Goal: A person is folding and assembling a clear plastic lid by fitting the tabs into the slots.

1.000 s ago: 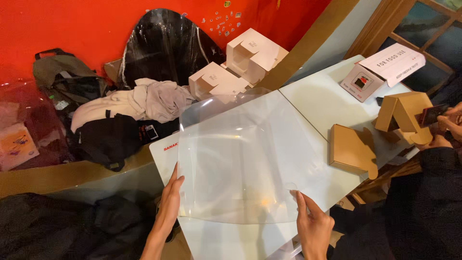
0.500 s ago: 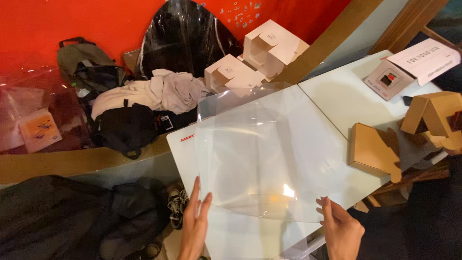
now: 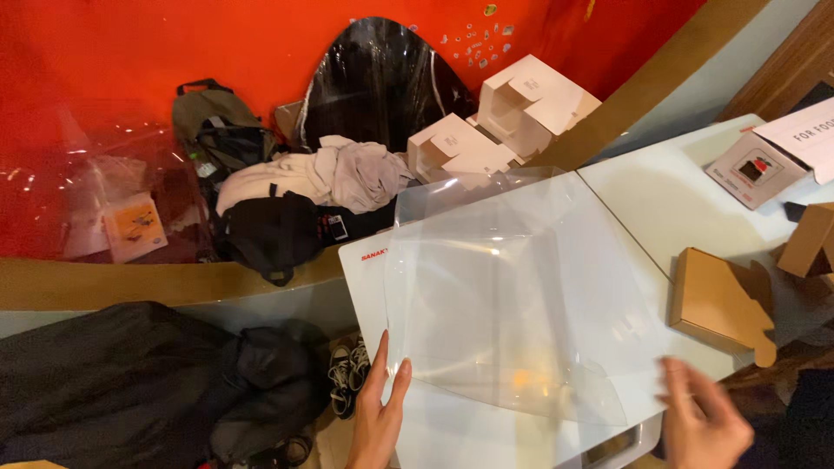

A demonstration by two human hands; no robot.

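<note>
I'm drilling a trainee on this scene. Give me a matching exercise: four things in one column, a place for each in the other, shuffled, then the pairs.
Things:
1. clear plastic sheet
2. brown cardboard box
3. sneakers
4. white cartons

Places:
a. on the floor beside the table
b. against the red wall
c. at the left hand
d. on the table's right part

Pairs: 1-c, 2-d, 3-a, 4-b

Your left hand: bare, no glove, ring or watch, wrist uncovered down to the frame edge | Your right hand: bare too, motion-blurred, so finger detail can't be made out | Sleeves: none visible at either wrist, though a dark patch sits just right of your right hand, unclear whether clothing
</note>
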